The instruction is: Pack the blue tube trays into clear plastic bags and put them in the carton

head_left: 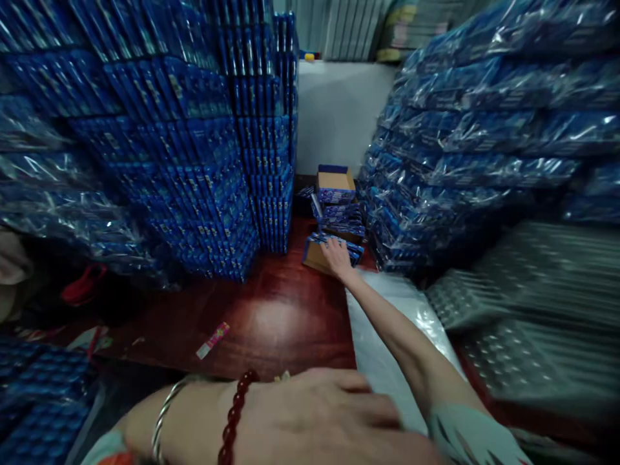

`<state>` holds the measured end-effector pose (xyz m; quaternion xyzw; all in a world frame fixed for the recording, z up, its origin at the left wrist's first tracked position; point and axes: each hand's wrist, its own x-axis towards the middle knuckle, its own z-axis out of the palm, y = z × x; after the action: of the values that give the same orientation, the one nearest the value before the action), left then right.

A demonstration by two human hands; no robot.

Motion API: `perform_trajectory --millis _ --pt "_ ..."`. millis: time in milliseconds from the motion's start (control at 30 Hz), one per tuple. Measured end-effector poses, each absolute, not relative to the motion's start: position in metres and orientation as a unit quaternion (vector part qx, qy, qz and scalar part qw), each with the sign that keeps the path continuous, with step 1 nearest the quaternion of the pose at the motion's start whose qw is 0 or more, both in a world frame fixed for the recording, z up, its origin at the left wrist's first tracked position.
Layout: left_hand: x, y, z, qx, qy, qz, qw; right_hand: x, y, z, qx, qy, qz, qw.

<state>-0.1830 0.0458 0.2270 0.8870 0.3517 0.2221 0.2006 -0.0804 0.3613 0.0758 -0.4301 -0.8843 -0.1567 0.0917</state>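
Note:
My left hand (310,416) is close to the camera at the bottom, palm down, blurred, its fingers stretched out and apart with nothing seen in them. A dark red bead bracelet (235,413) and a twisted silver bangle (162,420) circle that wrist. Further off, my right hand (338,257) reaches down to a small blue-edged cardboard box (316,257) on the floor. Its fingers are spread over blue packs (356,250) at the box's upper side; their undersides are hidden. Behind lie more blue packs (341,216) and an open display box (336,179) with a bare brown inside.
Tall stacks of blue packs (188,142) rise on the left, and plastic-wrapped blue bundles (475,142) on the right. Clear plastic trays (527,349) are piled at lower right. A pink strip wrapper (213,340) lies on the red-brown floor (285,323) beside a white sheet (372,342).

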Motion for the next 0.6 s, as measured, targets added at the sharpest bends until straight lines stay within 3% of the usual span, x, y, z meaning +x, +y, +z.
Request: perform_trajectory --millis 67,167,333,467,600 --pt "-0.182 0.056 0.208 0.894 0.322 0.200 0.238 -0.086 0.377 0.081 -0.408 -0.896 -0.152 0.089" --pt "-0.202 0.051 0.151 0.771 0.483 0.271 0.315 -0.081 0.385 0.097 -0.414 -0.893 -0.147 0.099" --pt "-0.247 0.034 0.063 0.493 0.674 0.420 0.354 -0.059 0.349 0.107 -0.493 -0.854 -0.121 0.117" --pt "-0.249 0.064 0.024 0.360 0.706 0.512 0.333 -0.049 0.306 0.083 -0.543 -0.833 0.035 0.098" --pt "-0.235 0.117 -0.006 0.279 0.691 0.545 0.385 -0.041 0.267 0.053 -0.543 -0.824 0.153 0.065"
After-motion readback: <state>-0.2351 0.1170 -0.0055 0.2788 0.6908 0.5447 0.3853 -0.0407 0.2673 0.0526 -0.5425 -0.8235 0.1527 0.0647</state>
